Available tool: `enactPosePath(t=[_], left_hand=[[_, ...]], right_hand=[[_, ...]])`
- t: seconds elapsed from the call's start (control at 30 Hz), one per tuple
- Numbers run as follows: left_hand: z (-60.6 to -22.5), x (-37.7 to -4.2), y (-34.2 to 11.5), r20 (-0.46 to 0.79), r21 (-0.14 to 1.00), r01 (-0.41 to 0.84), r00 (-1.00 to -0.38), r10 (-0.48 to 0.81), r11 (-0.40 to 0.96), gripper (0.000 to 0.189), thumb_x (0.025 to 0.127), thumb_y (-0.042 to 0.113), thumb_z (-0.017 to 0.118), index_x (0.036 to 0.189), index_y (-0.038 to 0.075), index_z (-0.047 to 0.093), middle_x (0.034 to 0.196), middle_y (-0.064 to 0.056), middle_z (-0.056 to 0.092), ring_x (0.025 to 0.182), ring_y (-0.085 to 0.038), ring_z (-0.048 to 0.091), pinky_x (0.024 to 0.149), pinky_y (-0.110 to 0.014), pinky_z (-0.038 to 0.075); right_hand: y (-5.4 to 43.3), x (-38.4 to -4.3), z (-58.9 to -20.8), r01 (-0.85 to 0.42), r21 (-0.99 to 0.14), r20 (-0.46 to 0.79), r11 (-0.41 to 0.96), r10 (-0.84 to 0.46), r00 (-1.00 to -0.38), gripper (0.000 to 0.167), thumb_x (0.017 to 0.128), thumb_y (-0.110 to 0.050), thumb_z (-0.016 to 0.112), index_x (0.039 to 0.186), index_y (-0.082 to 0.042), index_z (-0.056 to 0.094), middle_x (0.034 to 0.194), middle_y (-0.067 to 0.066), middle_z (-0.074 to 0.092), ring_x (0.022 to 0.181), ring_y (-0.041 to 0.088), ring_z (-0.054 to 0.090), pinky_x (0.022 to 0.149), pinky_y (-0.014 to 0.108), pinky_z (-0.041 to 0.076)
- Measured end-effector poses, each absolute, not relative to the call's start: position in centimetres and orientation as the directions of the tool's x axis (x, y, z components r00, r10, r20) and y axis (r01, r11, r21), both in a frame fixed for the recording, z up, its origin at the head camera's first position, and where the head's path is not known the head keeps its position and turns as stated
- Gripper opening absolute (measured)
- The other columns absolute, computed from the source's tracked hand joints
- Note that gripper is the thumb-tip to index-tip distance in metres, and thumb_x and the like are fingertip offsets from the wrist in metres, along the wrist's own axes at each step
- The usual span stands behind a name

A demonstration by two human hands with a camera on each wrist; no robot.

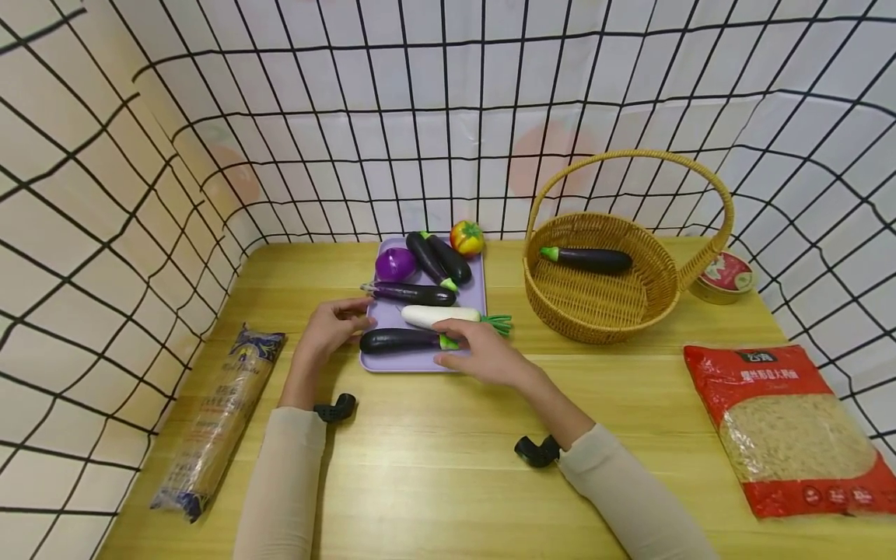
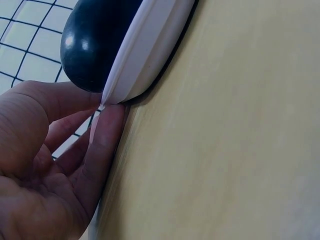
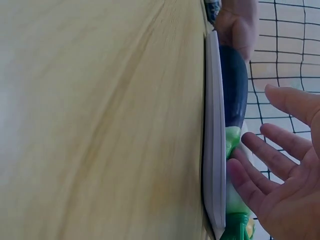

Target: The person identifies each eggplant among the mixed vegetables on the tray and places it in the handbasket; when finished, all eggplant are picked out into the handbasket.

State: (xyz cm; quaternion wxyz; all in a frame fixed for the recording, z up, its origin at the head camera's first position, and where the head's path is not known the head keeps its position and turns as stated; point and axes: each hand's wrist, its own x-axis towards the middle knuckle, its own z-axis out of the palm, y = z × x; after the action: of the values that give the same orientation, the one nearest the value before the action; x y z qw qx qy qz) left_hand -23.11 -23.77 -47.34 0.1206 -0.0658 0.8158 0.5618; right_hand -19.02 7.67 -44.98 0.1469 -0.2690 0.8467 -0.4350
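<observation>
A light purple tray (image 1: 413,363) lies on the table, its left edge pinched by my left hand (image 1: 332,330) between thumb and fingers. Nearest its front rim is a dark eggplant (image 1: 399,341) with a green cap. Behind that lies a white radish (image 1: 427,315) with green leaves, partly hidden by my right hand (image 1: 483,354). The right hand's fingers are spread over the tray's right part, loosely bent beside the eggplant's green cap (image 3: 232,137), gripping nothing. A slim purple eggplant (image 1: 413,293), two dark eggplants (image 1: 448,260) and a round purple vegetable (image 1: 395,265) fill the back.
A red-yellow tomato-like vegetable (image 1: 467,238) sits at the tray's back corner. To the right stands a tall-handled wicker basket (image 1: 602,334) holding an eggplant (image 1: 595,260). Beside it are a round tin (image 1: 728,276) and a red pasta bag (image 1: 791,435). Packed noodles (image 1: 220,424) lie left.
</observation>
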Motion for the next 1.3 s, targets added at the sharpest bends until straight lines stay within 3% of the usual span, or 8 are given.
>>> enactPosePath(t=[0.3,0.5,0.67,0.9,1.3], left_hand=[[-47.6,-23.2,-23.7,-0.26,0.892,-0.235,-0.965,0.013,0.387,0.047,0.093,0.02,0.078,0.139,0.02,0.067,0.137,-0.012,0.065,0.106,-0.017,0.065,0.085,-0.025,0.062],[-47.7,-23.3,-23.7,-0.257,0.892,-0.231,-0.966,0.014,0.389,0.046,0.093,0.019,0.078,0.138,0.02,0.068,0.137,-0.011,0.064,0.11,-0.023,0.063,0.084,-0.026,0.063],[-47.8,-23.4,-23.6,-0.261,0.889,-0.233,-0.965,0.019,0.394,0.047,0.093,0.019,0.077,0.139,0.02,0.067,0.139,-0.01,0.063,0.115,-0.026,0.062,0.085,-0.027,0.063],[-47.8,-23.4,-23.6,-0.268,0.893,-0.239,-0.963,0.023,0.381,0.048,0.094,0.018,0.077,0.14,0.018,0.066,0.14,-0.012,0.062,0.114,-0.025,0.062,0.085,-0.028,0.063],[-47.9,-23.2,-23.8,-0.249,0.905,-0.228,-0.969,0.012,0.359,0.046,0.092,0.015,0.078,0.136,0.018,0.069,0.135,-0.011,0.063,0.115,-0.026,0.061,0.084,-0.028,0.063]], right_hand=[[6.5,-19.1,-45.0,-0.389,-0.753,0.014,0.53,-0.579,-0.815,0.053,0.095,-0.029,0.076,0.142,-0.01,0.061,0.136,0.004,0.067,0.11,0.022,0.06,0.099,0.041,0.053],[5.3,-19.1,-45.4,-0.412,-0.717,0.02,0.562,-0.575,-0.818,0.048,0.095,-0.026,0.076,0.138,-0.007,0.065,0.131,0.007,0.07,0.12,0.025,0.063,0.108,0.043,0.051],[4.5,-18.9,-45.5,-0.414,-0.7,-0.01,0.582,-0.588,-0.809,0.05,0.096,-0.028,0.075,0.141,-0.01,0.062,0.142,0.005,0.064,0.137,0.027,0.055,0.12,0.043,0.041],[3.8,-18.9,-45.6,-0.449,-0.693,0.0,0.564,-0.623,-0.783,0.047,0.098,-0.025,0.072,0.142,-0.014,0.062,0.142,0.004,0.065,0.128,0.025,0.062,0.114,0.041,0.047],[4.5,-18.5,-45.3,-0.444,-0.691,-0.001,0.571,-0.614,-0.789,0.043,0.099,-0.022,0.069,0.142,-0.019,0.063,0.143,0.001,0.064,0.135,0.023,0.057,0.116,0.043,0.044]])
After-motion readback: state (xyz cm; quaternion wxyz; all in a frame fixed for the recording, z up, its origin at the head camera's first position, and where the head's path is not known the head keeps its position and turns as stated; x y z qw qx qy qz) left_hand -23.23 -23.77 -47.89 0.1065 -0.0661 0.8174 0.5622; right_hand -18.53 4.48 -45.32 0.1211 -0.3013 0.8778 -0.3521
